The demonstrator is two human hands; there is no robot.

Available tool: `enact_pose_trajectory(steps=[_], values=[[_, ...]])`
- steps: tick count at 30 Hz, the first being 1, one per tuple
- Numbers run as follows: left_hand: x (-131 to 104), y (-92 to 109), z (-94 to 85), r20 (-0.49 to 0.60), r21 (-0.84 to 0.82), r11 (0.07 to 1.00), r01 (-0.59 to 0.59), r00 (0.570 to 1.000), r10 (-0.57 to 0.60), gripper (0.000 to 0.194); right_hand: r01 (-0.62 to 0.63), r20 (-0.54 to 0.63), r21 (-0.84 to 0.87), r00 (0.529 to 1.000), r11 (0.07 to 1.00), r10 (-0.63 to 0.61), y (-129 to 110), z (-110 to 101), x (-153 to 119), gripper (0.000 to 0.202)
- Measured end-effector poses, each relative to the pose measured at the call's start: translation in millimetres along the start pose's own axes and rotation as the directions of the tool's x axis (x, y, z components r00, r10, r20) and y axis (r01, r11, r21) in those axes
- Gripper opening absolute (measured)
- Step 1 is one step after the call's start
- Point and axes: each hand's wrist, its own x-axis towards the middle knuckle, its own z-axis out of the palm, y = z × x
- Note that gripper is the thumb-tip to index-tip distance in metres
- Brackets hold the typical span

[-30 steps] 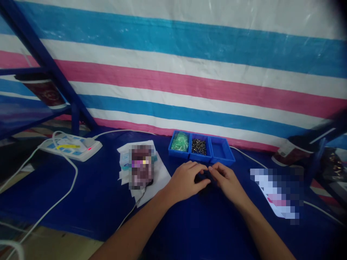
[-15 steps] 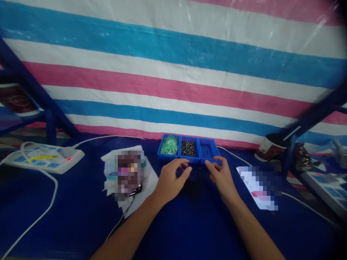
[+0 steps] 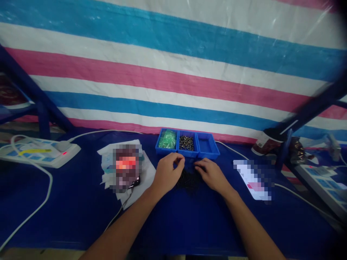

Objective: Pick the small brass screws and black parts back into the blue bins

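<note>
My left hand point(image 3: 168, 172) is in front of the blue bins, its thumb and forefinger brought together in a pinch; anything between them is too small to make out. Facing it, my right hand point(image 3: 214, 176) is closed with curled fingers pointing left, and what they hold, if anything, cannot be seen. Between and below the hands lies a pile of small dark pieces point(image 3: 187, 183) on the blue tabletop point(image 3: 179, 224). Behind the hands stand a bin of green pieces point(image 3: 167, 140), a bin of small metallic parts point(image 3: 186, 143) and a right-hand blue bin point(image 3: 207, 145).
On the left lie a phone with a blurred screen point(image 3: 126, 166) on white paper point(image 3: 148, 166) and a power strip point(image 3: 62, 153). To the right are a lit, blurred device point(image 3: 251, 180), a dark cup point(image 3: 264, 142) and another power strip point(image 3: 322, 186). Striped sheeting point(image 3: 173, 72) hangs behind.
My right hand has drawn back from the right-hand bin toward the dark pile, and its fingers have curled. My left thumb and forefinger, apart before, have come together. The view has shifted slightly.
</note>
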Motion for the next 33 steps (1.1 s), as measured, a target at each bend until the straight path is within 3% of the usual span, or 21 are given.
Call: enact_pose_trajectory(steps=[12, 17, 22, 29, 33], values=[[-2.2, 1.3, 1.5, 0.028, -0.003, 1.000, -0.026, 0.999, 0.026, 0.015, -0.039, 0.037, -0.053, 0.998, 0.998, 0.041, -12.5, 6.5, 7.0, 0.014], [-2.8, 2.8, -1.6, 0.044, 0.022, 1.000, -0.015, 0.999, 0.014, 0.020, 0.025, -0.077, 0.208, 0.997, 0.978, -0.009, -15.6, 3.3, 2.6, 0.013], [-4.4, 4.6, -3.0, 0.121, 0.064, 0.997, -0.049, 0.992, 0.041, 0.024, 0.041, -0.123, 0.509, 0.992, 0.860, 0.025, -35.5, -4.2, -4.6, 0.014], [-3.5, 6.3, -1.3, 0.203, -0.061, 0.993, -0.099, 0.973, 0.110, 0.024, 0.019, -0.118, 0.720, 0.989, 0.694, 0.095, -46.0, -3.8, -6.2, 0.027], [-3.3, 6.7, -2.4, 0.149, -0.100, 0.990, -0.100, 0.982, 0.114, 0.021, -0.029, -0.084, 0.667, 0.990, 0.744, 0.114, -45.2, -5.0, -7.1, 0.024]])
